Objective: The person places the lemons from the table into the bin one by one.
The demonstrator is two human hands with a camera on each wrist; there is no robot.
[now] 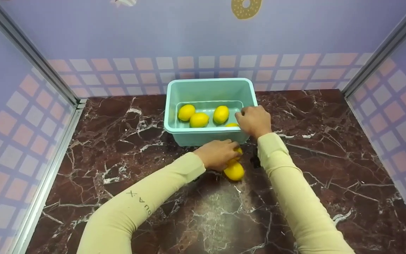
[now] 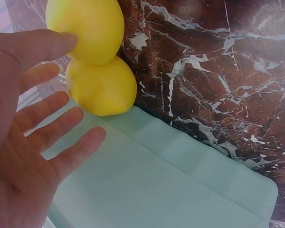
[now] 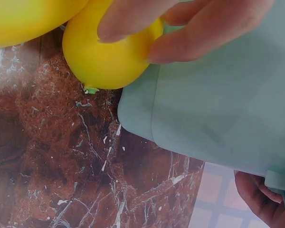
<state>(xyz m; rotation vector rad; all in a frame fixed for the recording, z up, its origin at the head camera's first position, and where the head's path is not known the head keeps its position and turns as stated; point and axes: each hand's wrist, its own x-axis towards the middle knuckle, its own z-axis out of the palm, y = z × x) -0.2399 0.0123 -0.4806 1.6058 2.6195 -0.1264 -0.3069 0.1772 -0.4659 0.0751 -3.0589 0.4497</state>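
Note:
Two yellow lemons lie one behind the other on the table in front of a mint-green plastic bin [image 1: 208,130]. The nearer lemon [image 1: 234,172] touches the farther lemon [image 3: 104,59], which sits against the bin's front wall and is mostly hidden in the head view. Over this pair is my left hand [image 1: 217,154], fingers loosely extended, its thumb overlapping the nearer lemon in the left wrist view. At the bin's front right corner my right hand [image 1: 255,120] grips the rim with curled fingers. Inside the bin lie several lemons [image 1: 199,120], one partly hidden behind the front rim.
The bin stands on a dark red marbled table [image 1: 125,155], close to the back wall [image 1: 203,35]. Side panels [image 1: 23,109] with checkered squares enclose the table left and right. A small black object [image 1: 255,162] shows beside my right sleeve.

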